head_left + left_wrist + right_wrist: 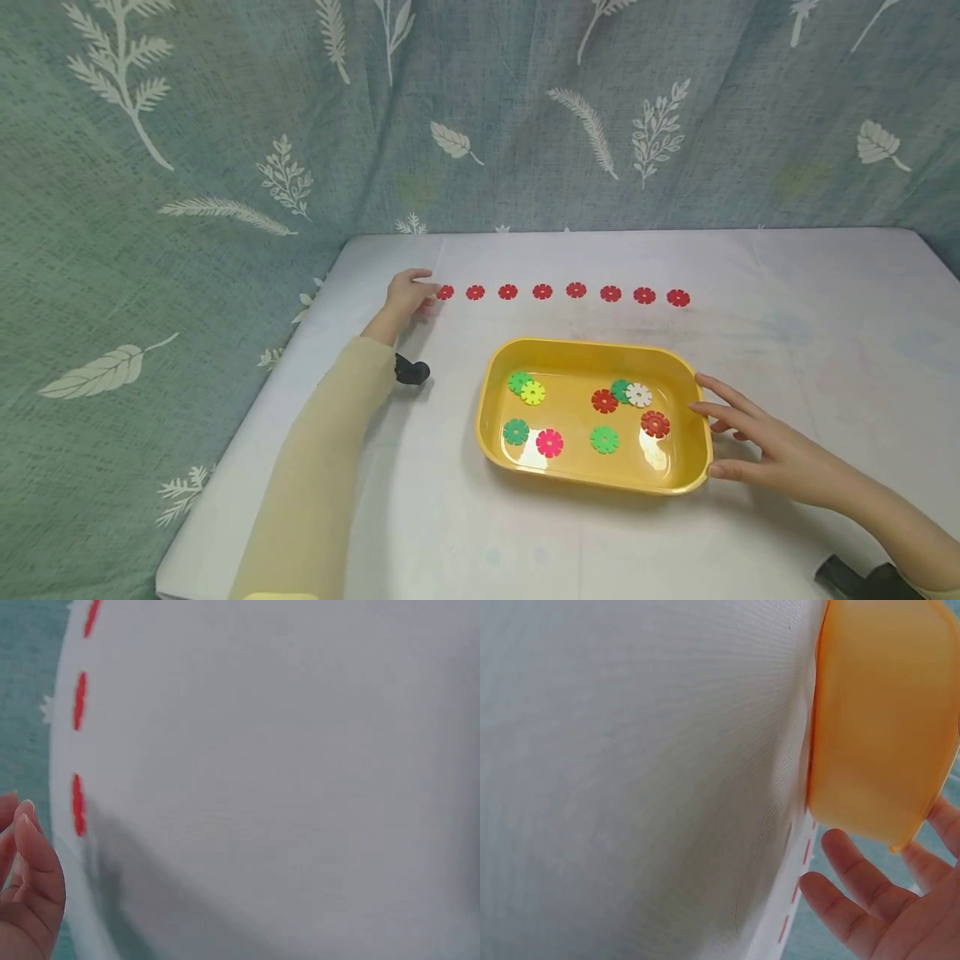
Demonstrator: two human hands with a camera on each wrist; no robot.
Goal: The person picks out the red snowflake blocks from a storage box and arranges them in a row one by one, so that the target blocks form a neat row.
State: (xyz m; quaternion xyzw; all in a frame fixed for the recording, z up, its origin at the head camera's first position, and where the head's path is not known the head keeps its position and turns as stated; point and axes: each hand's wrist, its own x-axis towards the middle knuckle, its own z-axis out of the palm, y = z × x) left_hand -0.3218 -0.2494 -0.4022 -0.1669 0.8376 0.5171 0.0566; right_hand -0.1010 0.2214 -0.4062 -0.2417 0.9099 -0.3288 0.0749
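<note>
Several red notched discs (542, 291) lie in a straight row across the white table. At the row's left end is my left hand (408, 297), its fingertips right by the leftmost red disc (445, 292). The left wrist view shows the left hand's loosely bent fingers (41, 859) with nothing between them. A yellow plastic tray (592, 348) stands nearer to me, with green, yellow, pink, white and red discs inside. My right hand (780, 454) rests its spread fingers at the tray's right rim. From the right wrist, the fingertips show beside the tray's outer wall (885, 720).
The white table cover (450, 517) extends around the tray, with the table's edge at the left. Behind and left hangs a blue-green leaf-print cloth (510, 167). A black wrist camera mount (411, 370) sits at the left forearm, another (862, 579) at the right.
</note>
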